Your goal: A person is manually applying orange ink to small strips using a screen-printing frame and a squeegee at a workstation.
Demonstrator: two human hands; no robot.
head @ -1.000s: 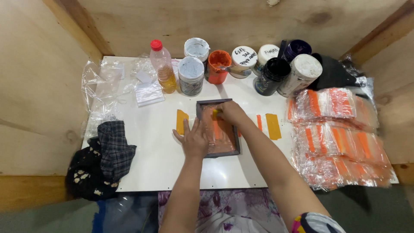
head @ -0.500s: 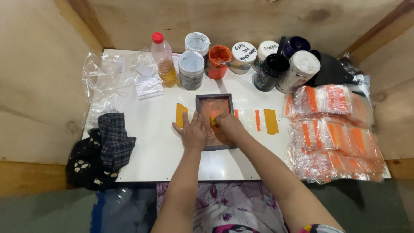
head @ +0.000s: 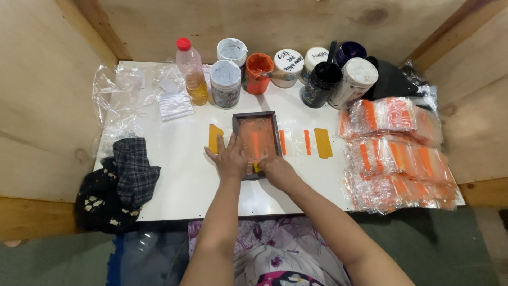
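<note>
The dark screen frame [head: 256,139] is laid flat on the white worktop [head: 180,180], long axis running near to far. It is pressed by the left hand [head: 230,159] with fingers spread open; the right hand [head: 276,170] is closed on a yellow squeegee [head: 256,167] at the near end.

You have a white table [head: 174,180] in front of you. The little frame [head: 256,115] is dark brown, and its inside is all orange. A bit of yellow peeks out by your right hand [head: 277,170]. Mustard yellow strips [head: 323,143] and thin orange stripes [head: 307,142] lie on the white top. The bottle [head: 191,71] has a red cap and golden liquid. One cup [head: 257,73] is bright orange, one jar [head: 321,83] is black, and another jar [head: 225,83] has a pale grey lid. The clear bags [head: 397,153] have orange stripes. The cloth [head: 132,170] is dark with a checked pattern. Your lap shows purple flowers on white.
</note>
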